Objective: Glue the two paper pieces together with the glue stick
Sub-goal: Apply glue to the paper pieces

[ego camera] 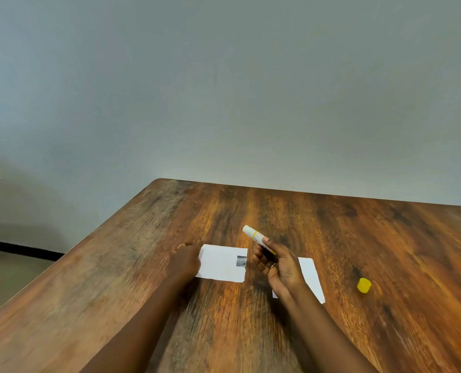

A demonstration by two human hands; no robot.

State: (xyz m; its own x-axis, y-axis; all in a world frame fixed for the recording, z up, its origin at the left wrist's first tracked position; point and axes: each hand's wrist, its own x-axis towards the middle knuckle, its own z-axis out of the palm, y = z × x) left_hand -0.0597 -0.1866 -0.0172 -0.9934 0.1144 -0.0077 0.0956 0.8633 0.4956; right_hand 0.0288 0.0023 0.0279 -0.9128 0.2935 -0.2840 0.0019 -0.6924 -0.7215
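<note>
holding the glue stick point(256, 237) up off the table, the right hand point(279, 267) has its fingers wrapped round the lower barrel, the uncapped end tilted up toward 11 o'clock. glue tip not touching anything. the left hand point(185, 261) lies flat on the left edge of the left paper piece point(222, 263), pinning it to the wooden table point(331, 238); fingers look pressed down rather than curled round anything.

the left paper piece has a small grey printed patch near its right edge, which looks torn. the right paper piece point(310, 278) lies just at 4 o'clock of it, partly hidden under the right hand and wrist; the two sheets are apart, wood showing between them. yellow cap point(364, 285) sits alone on the table, well off at 3 o'clock.

judgement: glue not yet laid, or at least i can't see any sheen on either sheet; picture is a little blurred.

risks from here:
- the right paper piece is unpinned; a drag of the stick could skate or crumple it.
- the torn edge could snag and rip further if the stick is pushed against it.
- the right wrist hovers over the second sheet and could shift it on the way down.
- the cap is off, well clear, could roll.
</note>
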